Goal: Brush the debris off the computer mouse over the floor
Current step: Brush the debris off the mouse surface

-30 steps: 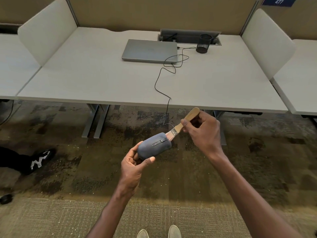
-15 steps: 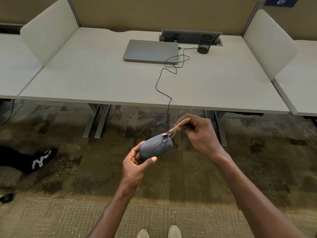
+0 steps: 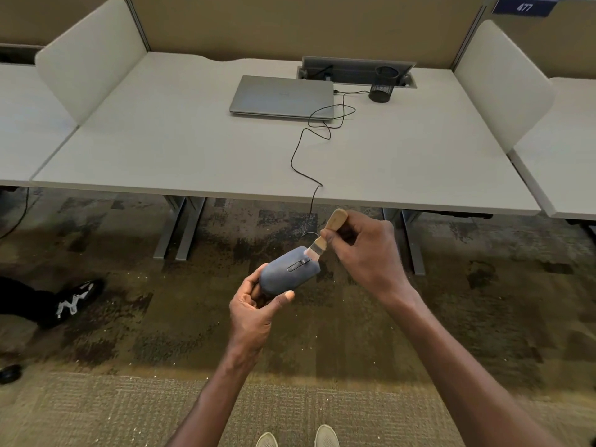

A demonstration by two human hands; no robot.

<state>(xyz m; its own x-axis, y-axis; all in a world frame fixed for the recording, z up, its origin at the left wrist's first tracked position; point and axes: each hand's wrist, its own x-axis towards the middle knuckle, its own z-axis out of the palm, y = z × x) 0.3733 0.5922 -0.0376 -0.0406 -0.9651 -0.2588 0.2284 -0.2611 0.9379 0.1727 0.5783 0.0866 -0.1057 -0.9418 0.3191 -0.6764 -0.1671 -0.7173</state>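
- Landmark: the computer mouse (image 3: 288,271), blue-grey, held in the air over the carpeted floor (image 3: 371,333), on the near side of the desk edge.
- Nearest to the wearer, below the mouse: toes of two pale shoes (image 3: 296,438) at the bottom of the view.
- Left hand (image 3: 254,312) grips the mouse from below and behind — fingers curled round its rear end, thumb pressed along the near side. Wheel side of the mouse faces up, nose pointing up-right.
- Right hand (image 3: 364,250) sits just right of the mouse, thumb and fingers pinched on the wooden handle of a small brush (image 3: 325,235). Handle angles up and away; bristles touch the mouse's nose end, right beside the wheel.
- Small pale specks lie scattered on the carpet around and below the mouse.
- Far left of the mouse, on the floor: someone else's black shoe (image 3: 72,301) with white markings.
- Black cable (image 3: 301,146) runs from the mouse's nose up over the edge of the desk (image 3: 161,150) beyond it, loops, ends at a closed grey laptop (image 3: 282,96).
- Right of the laptop, farther than the mouse: black mesh pen cup (image 3: 382,83), by an open cable hatch.
- Pale divider panels (image 3: 90,56) stand at both sides of the desk — well beyond the mouse.
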